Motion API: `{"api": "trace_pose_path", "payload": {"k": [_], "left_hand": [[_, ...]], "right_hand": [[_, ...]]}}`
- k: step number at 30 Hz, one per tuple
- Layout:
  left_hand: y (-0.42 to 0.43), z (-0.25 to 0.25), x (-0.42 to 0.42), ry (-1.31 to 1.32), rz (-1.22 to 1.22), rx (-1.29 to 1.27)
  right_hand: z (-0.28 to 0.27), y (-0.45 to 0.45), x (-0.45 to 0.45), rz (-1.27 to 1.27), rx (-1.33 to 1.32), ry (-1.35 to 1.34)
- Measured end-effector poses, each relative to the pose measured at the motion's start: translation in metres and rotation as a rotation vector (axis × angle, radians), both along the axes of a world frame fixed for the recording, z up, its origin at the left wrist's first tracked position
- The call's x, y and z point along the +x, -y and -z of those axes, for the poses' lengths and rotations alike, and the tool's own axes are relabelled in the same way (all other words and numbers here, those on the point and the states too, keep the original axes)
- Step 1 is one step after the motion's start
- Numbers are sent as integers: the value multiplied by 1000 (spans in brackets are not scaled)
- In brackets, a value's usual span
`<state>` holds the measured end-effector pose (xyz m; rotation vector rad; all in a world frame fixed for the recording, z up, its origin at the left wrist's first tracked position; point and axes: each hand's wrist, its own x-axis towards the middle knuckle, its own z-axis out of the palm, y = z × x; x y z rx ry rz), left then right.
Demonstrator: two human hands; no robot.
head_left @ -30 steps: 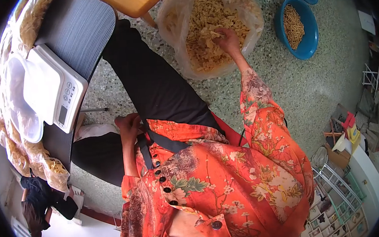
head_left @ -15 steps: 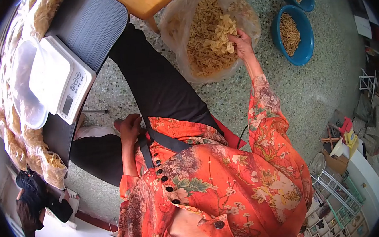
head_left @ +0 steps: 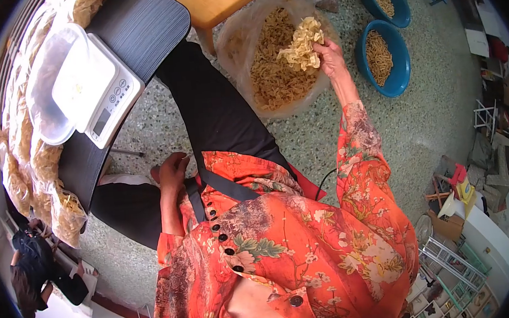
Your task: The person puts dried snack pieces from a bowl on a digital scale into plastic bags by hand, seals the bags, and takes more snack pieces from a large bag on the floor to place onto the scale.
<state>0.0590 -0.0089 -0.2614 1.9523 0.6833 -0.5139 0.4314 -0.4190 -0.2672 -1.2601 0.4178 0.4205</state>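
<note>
My right hand (head_left: 331, 59) is closed on a clump of pale yellow, crinkled dried flakes (head_left: 305, 46), held over a large clear plastic bag. The bag (head_left: 233, 41) stands open on the floor, with more dried flakes (head_left: 278, 76) inside, darker than the clump. I cannot tell exactly which food they are. My left hand (head_left: 172, 170) is by my lap, near the black trousers, its fingers loosely bent and apart, holding nothing that I can see.
A white digital scale (head_left: 106, 102) and a clear plastic tub (head_left: 45, 124) are on the dark table (head_left: 136, 25). Filled bags (head_left: 46, 169) line its far side. Blue basins (head_left: 401, 81) hold stick-shaped pieces. A wooden stool (head_left: 218, 0) is ahead; another person (head_left: 42, 271) is at lower left.
My right hand has lifted slightly with the clump, which now shows clear of the heap. The view has shifted a little. My left hand stays by my lap.
</note>
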Motion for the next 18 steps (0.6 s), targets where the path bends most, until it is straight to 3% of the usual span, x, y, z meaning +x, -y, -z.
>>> {"api": "trace_pose_path", "payload": {"k": [9,18], "left_hand": [[-1,16,4,172,55,82],[-3,25,15,211,76,95]], "right_hand": [[-50,10,22,-150,65,89],[-96,5,60,-334,-77,175]]}}
